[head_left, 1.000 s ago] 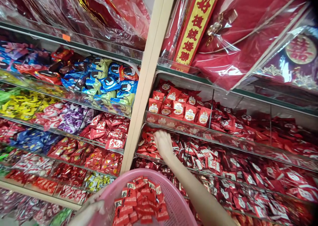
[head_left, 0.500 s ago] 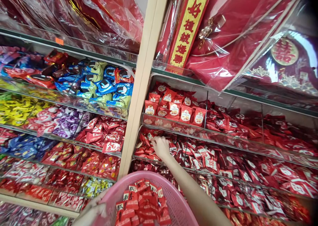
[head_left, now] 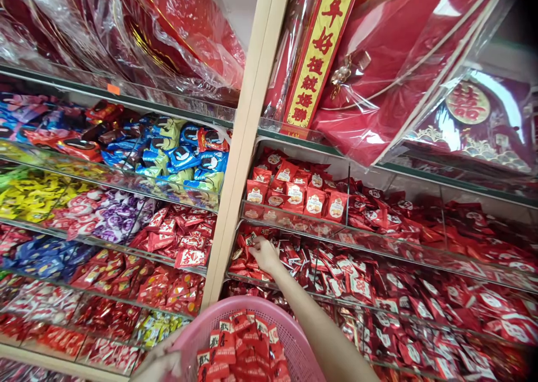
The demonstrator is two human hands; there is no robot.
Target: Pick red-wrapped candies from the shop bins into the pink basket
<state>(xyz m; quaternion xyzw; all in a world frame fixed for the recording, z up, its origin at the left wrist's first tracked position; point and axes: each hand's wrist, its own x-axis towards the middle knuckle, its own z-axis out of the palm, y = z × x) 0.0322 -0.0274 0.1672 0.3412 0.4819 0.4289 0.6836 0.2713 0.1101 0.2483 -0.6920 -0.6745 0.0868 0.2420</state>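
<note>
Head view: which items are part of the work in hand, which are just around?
In hand:
- right hand in the red candy packets on the shelf
- left hand holding the pink basket
- red packets in basket

Just around:
- blue packets
- purple candies
- yellow banner

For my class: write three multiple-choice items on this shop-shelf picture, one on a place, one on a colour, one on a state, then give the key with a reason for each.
1. Where is the right hand?
A. in the bin of red sweets just right of the post
B. on the blue packets
C. inside the basket

2. What colour is the basket?
A. green
B. pink
C. white

3. What is the state of the basket?
A. empty
B. upside down
C. holding red packets

Key: 1 A, its fingers lie among those sweets. 2 B, its mesh wall is pink. 3 C, red packets with dark characters are piled inside, while the left hand holds its rim.
</note>
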